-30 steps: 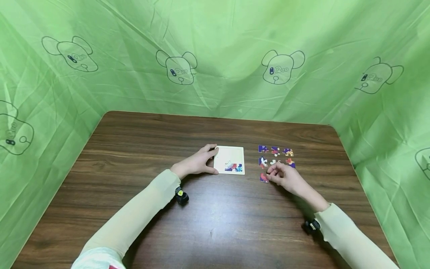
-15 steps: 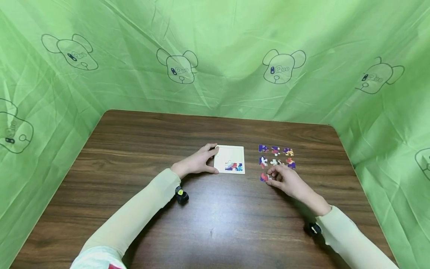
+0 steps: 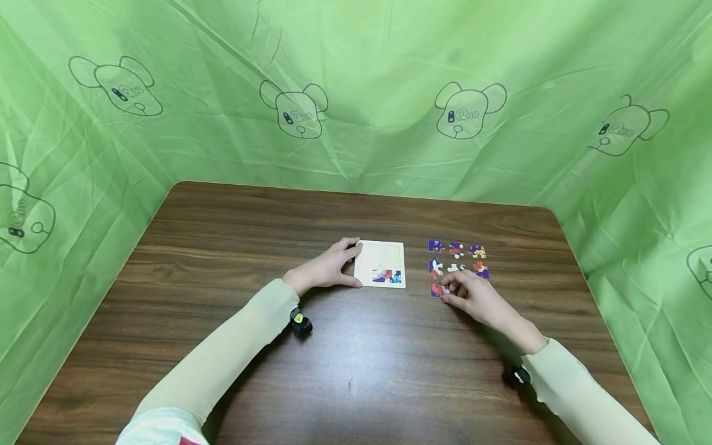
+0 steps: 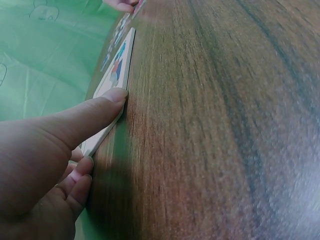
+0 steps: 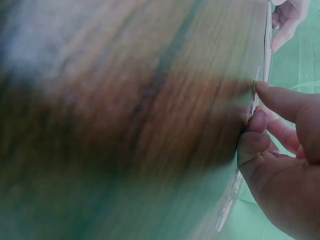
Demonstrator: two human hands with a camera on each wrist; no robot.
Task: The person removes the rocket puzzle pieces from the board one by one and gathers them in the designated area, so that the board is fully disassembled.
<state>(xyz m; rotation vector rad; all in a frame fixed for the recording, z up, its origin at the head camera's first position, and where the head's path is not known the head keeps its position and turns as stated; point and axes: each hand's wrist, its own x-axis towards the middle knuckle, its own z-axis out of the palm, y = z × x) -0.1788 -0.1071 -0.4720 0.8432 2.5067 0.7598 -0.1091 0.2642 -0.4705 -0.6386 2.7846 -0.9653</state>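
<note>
My left hand [image 3: 329, 266] grips the left side of a square white puzzle tray [image 3: 366, 256], its thumb at the near corner and fingers at the far one. Joined picture pieces [image 3: 387, 276] fill the tray's near right part; the rest of its floor is bare. To the right, my right hand [image 3: 477, 298] pinches a red and purple puzzle piece [image 3: 436, 290] by its right side, low at the tabletop. In the right wrist view the index fingertip rests on that puzzle piece [image 5: 253, 97], with the thumb close beside it.
Several loose puzzle pieces [image 3: 436, 246] lie in rows beyond my right hand, which partly covers a white one [image 3: 453, 267]. The brown wooden table [image 3: 356, 371] has a green cloth [image 3: 378, 154] standing behind and at its sides.
The red and purple piece has shifted slightly away from me, toward the rows. My right fingers have changed their hold along its right side. My left hand and the tray stay put.
</note>
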